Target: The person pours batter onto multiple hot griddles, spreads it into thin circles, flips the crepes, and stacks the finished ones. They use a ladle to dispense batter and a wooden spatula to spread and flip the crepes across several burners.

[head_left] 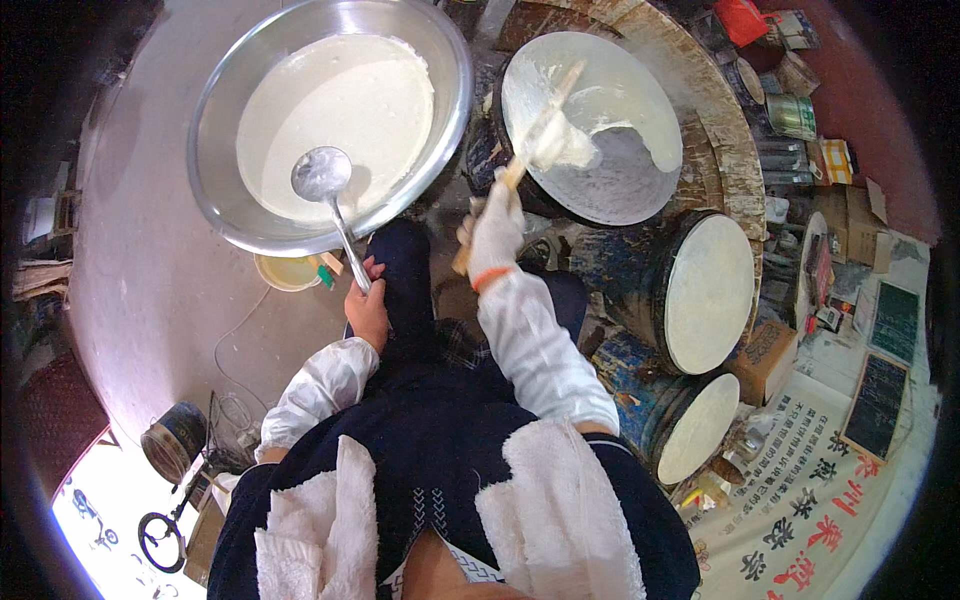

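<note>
My left hand (369, 312) is closed around the handle of a metal ladle (322, 174). The ladle's round bowl hangs over a wide steel basin (456, 85) of pale batter (350, 95). In a white glove with an orange band at the wrist, my right hand (497, 232) grips a wooden batter spreader (548, 118). Its blade lies across a round griddle (628, 192) at the far centre. Pale wet batter (562, 150) coats the griddle's far and left parts and heaps against the blade. Bare grey surface shows on the near side.
Two more round griddles (708, 292) (698, 428), each covered in a pale layer, stand on drums to my right. A curved, batter-stained wooden rim (735, 130) runs behind the griddle. Below the basin sits a yellowish tub (285, 272). A dark bucket (173, 441) stands at left.
</note>
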The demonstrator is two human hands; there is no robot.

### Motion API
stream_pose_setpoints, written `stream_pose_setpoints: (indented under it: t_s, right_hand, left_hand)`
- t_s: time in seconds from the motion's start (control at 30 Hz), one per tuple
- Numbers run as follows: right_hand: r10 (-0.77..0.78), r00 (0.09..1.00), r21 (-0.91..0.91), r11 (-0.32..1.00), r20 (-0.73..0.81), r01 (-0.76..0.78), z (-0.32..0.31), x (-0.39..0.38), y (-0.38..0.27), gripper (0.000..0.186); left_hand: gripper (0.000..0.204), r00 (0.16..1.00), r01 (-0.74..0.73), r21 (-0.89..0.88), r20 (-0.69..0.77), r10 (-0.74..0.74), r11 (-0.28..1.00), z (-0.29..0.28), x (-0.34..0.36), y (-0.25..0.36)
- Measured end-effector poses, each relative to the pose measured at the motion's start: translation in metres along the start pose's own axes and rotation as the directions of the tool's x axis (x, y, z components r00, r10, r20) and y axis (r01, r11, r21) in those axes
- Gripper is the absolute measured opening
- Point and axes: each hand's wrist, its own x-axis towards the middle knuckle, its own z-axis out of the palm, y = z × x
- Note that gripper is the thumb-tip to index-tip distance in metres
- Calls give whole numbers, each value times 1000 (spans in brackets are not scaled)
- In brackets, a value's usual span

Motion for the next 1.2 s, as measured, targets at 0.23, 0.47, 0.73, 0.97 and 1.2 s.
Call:
stream_pose_setpoints:
  t_s: [0.23,0.47,0.73,0.97,1.2]
  right_hand:
    - [69,995,197,979,-67,-54,-76,-5,-30,28]
    - [-108,970,-255,953,216,163,-70,-9,26,37]
    - [29,996,-284,959,79,-5,-202,-48,-54,33]
    - [-175,924,-496,801,340,334,-194,-51,14,46]
    - [-53,971,-495,853,234,165,-282,-42,-102,50]
  left_hand:
    - [43,999,-48,71,9,47,996,-12,-2,-4]
    - [42,998,-55,143,9,55,988,3,-10,12]
    - [41,993,-115,137,24,113,984,8,-15,1]
    - [41,987,-163,210,42,158,964,11,-17,-13]
    - [41,979,-203,317,51,198,926,17,-29,-4]
